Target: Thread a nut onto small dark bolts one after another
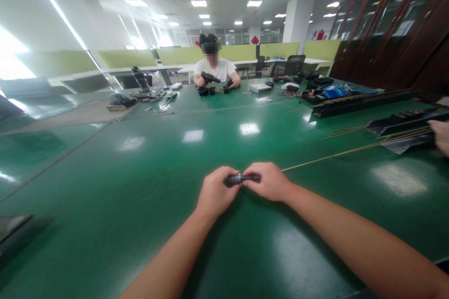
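A small dark cylindrical piece with a silver band (237, 179) is held between my two hands above the green tabletop. My left hand (216, 191) is closed around its thicker end, thumb and fingers pressed on it. On the thinner dark end, my right hand (269, 181) closes in a pinch. The fingertips of both hands nearly meet. A thin yellowish rod (326, 156) runs from behind my right hand toward the right; whether it joins the piece I cannot tell.
The green table (140, 196) stretches ahead. Black metal channels (361, 103) and more thin rods lie at right, near another person's hand (441, 136). Across the table a person (214, 67) holds a dark power tool (210, 77). Tools and parts (157, 96) clutter the far left.
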A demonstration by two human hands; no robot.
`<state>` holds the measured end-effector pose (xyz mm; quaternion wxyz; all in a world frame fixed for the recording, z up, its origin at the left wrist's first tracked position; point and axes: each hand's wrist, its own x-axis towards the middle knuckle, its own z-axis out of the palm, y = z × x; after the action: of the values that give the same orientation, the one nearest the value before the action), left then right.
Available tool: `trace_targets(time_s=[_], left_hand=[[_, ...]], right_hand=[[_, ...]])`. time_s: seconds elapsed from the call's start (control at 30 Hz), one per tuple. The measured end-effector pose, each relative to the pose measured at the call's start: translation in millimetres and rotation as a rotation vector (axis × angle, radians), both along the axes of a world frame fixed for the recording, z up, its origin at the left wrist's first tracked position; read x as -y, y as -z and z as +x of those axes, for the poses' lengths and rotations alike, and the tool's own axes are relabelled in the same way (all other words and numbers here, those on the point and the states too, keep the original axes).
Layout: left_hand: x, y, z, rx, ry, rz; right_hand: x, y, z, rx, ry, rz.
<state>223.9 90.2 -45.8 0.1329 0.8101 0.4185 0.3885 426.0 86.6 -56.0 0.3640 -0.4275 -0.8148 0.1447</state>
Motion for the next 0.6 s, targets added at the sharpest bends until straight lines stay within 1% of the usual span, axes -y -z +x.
trace_targets(time_s=[0.6], left_hand=[[-0.4, 1.1, -0.7, 0.000, -0.002, 0.001]], right_hand=[[-2.1, 0.8, 1.9, -0.002, -0.015, -0.009]])
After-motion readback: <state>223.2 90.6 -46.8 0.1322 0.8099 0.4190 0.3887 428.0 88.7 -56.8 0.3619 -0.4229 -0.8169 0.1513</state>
